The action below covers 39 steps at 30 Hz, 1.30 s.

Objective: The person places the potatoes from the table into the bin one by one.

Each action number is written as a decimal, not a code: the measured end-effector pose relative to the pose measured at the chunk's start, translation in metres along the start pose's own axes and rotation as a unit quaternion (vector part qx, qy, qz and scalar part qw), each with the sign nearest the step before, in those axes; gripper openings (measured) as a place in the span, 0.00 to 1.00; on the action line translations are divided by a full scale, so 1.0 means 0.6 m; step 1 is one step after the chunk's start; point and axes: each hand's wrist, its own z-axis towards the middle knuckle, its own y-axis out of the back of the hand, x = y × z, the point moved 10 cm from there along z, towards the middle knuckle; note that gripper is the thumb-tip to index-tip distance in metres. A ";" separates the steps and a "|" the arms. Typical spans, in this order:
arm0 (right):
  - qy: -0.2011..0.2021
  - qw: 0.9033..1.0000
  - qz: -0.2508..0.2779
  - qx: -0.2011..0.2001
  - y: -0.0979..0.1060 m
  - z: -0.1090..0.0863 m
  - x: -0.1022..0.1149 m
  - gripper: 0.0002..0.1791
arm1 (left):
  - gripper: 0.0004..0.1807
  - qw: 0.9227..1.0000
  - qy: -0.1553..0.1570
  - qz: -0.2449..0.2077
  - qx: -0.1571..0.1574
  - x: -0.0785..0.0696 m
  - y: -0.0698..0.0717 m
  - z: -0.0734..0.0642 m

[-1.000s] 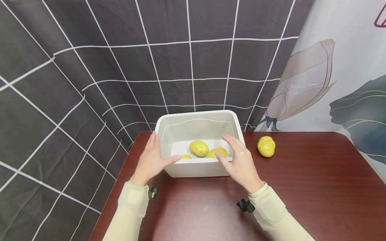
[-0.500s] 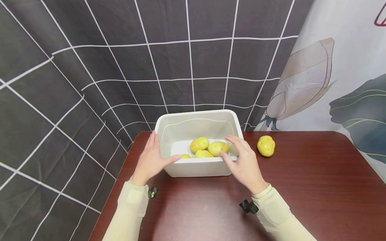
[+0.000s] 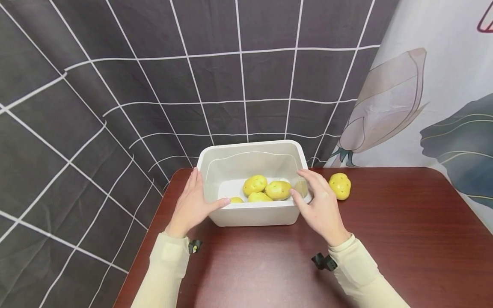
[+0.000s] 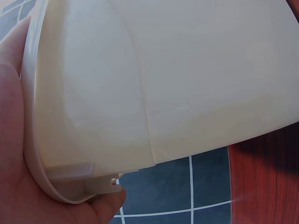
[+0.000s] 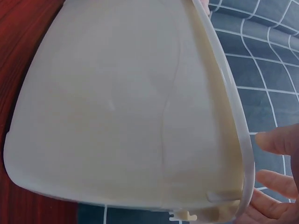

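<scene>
A white plastic bin stands on the table with several yellow potatoes inside, among them one at the back and one farther right. My left hand grips its left front corner, thumb over the front rim; in the left wrist view, the fingers curl under the rim at the handle end. My right hand hovers at the right front corner, fingers spread and loosely bent; in the right wrist view, its fingertips are right beside the rim. The front wall partly hides the nearest potatoes.
One more potato lies on the reddish-brown table, just right of my right hand. A dark curtain with a white grid hangs close behind the bin and along the left. A flower-patterned white curtain hangs at the right.
My right hand has moved from over the bin's inside to its right rim, releasing a potato that now lies with the others. My left hand has kept its place.
</scene>
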 end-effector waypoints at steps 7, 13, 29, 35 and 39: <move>-0.013 1.000 -0.011 0.000 0.007 0.000 -0.008 0.28 | 0.72 1.000 0.000 0.002 -0.001 0.003 0.000 -0.001; -0.027 1.000 -0.010 -0.007 0.015 0.002 -0.018 0.27 | 0.71 1.000 0.001 0.003 -0.002 0.004 0.001 -0.002; -0.034 0.998 -0.010 -0.044 0.048 -0.001 -0.043 0.24 | 0.71 1.000 0.002 0.001 -0.004 0.002 0.002 -0.003; -0.046 0.998 -0.016 -0.041 0.059 -0.006 -0.057 0.24 | 0.70 1.000 0.000 -0.003 -0.005 -0.001 0.003 -0.003; -0.053 0.998 -0.021 -0.038 0.065 -0.008 -0.064 0.25 | 0.70 1.000 -0.003 -0.001 -0.003 -0.003 0.003 -0.003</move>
